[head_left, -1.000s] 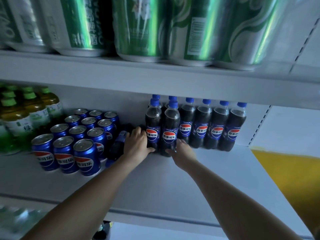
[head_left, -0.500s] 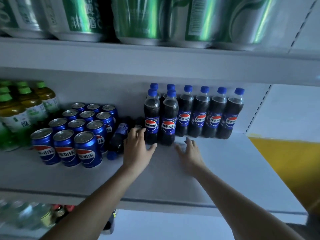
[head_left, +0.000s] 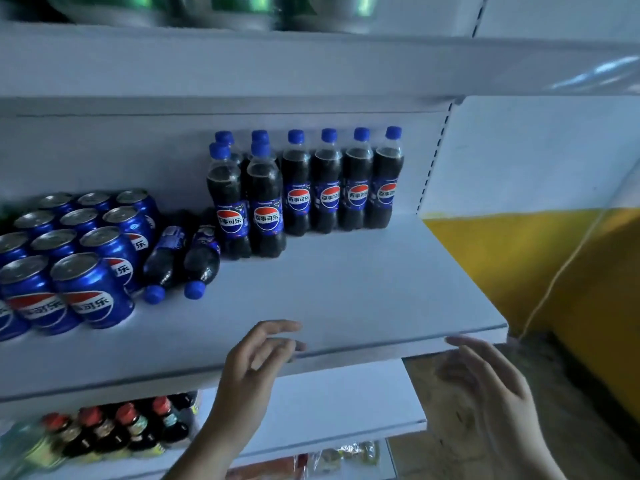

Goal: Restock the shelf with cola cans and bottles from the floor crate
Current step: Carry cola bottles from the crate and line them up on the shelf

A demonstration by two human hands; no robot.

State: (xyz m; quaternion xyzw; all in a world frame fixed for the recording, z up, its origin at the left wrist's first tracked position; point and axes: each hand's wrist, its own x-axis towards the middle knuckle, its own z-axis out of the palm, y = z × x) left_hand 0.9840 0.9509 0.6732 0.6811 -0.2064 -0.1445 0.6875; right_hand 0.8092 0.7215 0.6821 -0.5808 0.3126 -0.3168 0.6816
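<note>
Several upright cola bottles (head_left: 327, 188) with blue caps stand in a row at the back of the white shelf (head_left: 346, 292), two more in front of its left end. Two cola bottles (head_left: 201, 258) lie on their sides, caps toward me, between the row and a block of blue cola cans (head_left: 90, 258) on the left. My left hand (head_left: 256, 372) hovers at the shelf's front edge, fingers relaxed, holding nothing. My right hand (head_left: 485, 382) is blurred, below and right of the shelf edge, fingers spread and empty. No floor crate is in view.
Green cans (head_left: 214, 8) sit on the shelf above. On the lower shelf stand dark bottles with red caps (head_left: 124, 431). A yellow and white wall (head_left: 540, 265) with a thin white cable lies to the right, bare floor below it.
Both hands have pulled back from the standing bottles to the shelf's front edge and beyond. The view has dropped and shifted, revealing the two lying bottles and the lower shelf.
</note>
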